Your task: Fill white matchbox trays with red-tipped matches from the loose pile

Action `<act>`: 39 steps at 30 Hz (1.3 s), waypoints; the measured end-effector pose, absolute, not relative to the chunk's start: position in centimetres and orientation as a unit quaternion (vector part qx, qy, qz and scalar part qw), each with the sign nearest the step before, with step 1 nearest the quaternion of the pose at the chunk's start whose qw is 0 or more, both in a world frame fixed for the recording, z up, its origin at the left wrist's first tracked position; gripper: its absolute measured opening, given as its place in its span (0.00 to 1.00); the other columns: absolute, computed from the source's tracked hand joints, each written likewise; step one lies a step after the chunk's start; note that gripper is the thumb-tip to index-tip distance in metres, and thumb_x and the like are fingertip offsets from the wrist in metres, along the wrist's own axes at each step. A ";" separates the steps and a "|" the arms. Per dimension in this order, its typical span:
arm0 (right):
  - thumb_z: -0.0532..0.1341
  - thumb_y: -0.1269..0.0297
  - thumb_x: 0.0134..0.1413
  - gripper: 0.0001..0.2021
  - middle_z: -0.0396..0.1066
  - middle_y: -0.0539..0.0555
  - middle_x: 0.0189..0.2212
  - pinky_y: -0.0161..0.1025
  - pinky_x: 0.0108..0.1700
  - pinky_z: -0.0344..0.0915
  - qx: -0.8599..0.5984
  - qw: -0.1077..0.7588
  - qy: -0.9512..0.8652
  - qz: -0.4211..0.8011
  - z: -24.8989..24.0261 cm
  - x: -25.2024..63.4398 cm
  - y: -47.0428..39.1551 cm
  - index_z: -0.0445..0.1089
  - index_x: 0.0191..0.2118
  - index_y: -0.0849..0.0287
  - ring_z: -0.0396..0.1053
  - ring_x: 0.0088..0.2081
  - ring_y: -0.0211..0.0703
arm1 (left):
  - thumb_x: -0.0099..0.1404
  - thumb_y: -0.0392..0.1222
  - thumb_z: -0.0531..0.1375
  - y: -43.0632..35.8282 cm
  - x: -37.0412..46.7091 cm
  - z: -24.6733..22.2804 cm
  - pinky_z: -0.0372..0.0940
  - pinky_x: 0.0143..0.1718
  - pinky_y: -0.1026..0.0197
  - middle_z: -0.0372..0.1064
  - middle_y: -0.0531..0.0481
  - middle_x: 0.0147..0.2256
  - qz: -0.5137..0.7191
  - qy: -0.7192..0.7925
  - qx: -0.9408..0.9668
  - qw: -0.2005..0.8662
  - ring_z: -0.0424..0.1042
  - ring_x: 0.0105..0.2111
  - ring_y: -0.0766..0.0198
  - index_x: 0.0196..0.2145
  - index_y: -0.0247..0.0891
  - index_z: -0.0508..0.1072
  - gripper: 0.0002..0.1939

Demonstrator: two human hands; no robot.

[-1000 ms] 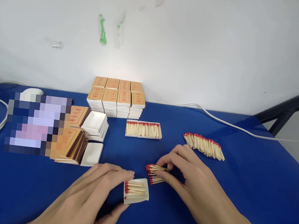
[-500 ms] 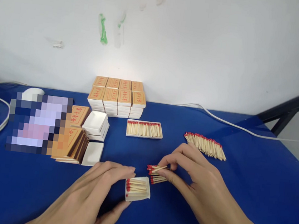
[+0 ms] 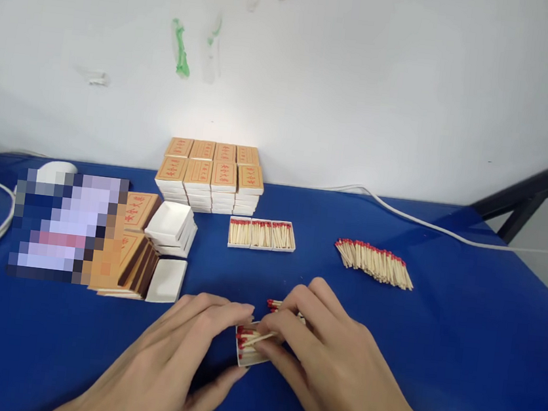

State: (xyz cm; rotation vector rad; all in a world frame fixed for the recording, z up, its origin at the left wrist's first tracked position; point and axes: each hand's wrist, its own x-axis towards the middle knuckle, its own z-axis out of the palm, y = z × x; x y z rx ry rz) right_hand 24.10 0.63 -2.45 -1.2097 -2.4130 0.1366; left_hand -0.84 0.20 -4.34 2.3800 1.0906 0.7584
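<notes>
A small white matchbox tray [image 3: 247, 363] holding several red-tipped matches lies on the blue table. My left hand [image 3: 179, 346] grips this tray by its left end, index finger at the far side and thumb at the near side. Over the tray, my right hand [image 3: 321, 349] pinches a match [image 3: 258, 340] between thumb and index finger, its red head pointing left. Just behind the tray, a small group of loose matches [image 3: 272, 305] is mostly hidden by my right hand.
Three filled trays [image 3: 260, 246] stand in a row behind my hands. A larger match pile [image 3: 376, 262] lies at right. Stacked matchboxes [image 3: 211, 175] stand by the wall. At left are empty trays [image 3: 166, 280], orange sleeves [image 3: 124, 258], a white mouse [image 3: 57, 173] and a cable [image 3: 401, 217].
My right hand has moved left with the match, from the loose matches to above the tray. The tray and my left hand have shifted slightly right in the view.
</notes>
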 end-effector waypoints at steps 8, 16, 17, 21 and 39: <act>0.64 0.66 0.75 0.05 0.74 0.54 0.40 0.39 0.37 0.71 -0.445 0.239 -0.847 0.163 -1.8 24.6 1.0 0.77 0.43 0.55 0.67 0.41 0.45 | 0.79 0.39 0.63 0.4 -0.9 -4.2 0.79 0.56 0.62 0.78 0.48 0.56 0.285 0.386 0.855 0.196 0.82 0.55 0.62 0.68 0.46 0.65 0.24; 0.63 0.65 0.76 0.07 0.74 0.53 0.39 0.40 0.37 0.72 -0.461 0.244 -0.834 0.181 -1.5 24.8 1.2 0.76 0.41 0.53 0.70 0.42 0.44 | 0.78 0.38 0.63 0.3 -0.8 -4.2 0.79 0.56 0.61 0.78 0.48 0.56 0.281 0.395 0.849 0.210 0.81 0.55 0.62 0.68 0.47 0.66 0.24; 0.63 0.64 0.76 0.06 0.74 0.52 0.40 0.39 0.38 0.73 -0.463 0.241 -0.829 0.201 -1.4 24.9 1.2 0.77 0.43 0.52 0.72 0.42 0.44 | 0.78 0.38 0.63 0.3 -0.8 -4.1 0.79 0.56 0.61 0.78 0.48 0.56 0.278 0.394 0.851 0.210 0.81 0.55 0.61 0.67 0.47 0.66 0.24; 0.63 0.63 0.78 0.05 0.74 0.50 0.46 0.37 0.44 0.74 -0.495 0.225 -0.790 0.284 -1.2 26.0 1.4 0.76 0.51 0.47 0.75 0.43 0.39 | 0.77 0.35 0.64 0.5 -0.8 -3.7 0.78 0.58 0.60 0.80 0.49 0.54 0.285 0.380 0.860 0.186 0.80 0.56 0.61 0.63 0.45 0.70 0.20; 0.69 0.55 0.72 0.06 0.77 0.46 0.43 0.38 0.43 0.70 -0.507 0.175 -0.760 0.366 -0.5 26.3 1.4 0.75 0.46 0.48 0.74 0.42 0.39 | 0.79 0.40 0.64 0.5 -1.4 -4.4 0.74 0.67 0.58 0.79 0.48 0.61 0.273 0.368 0.882 0.107 0.77 0.63 0.60 0.68 0.42 0.72 0.23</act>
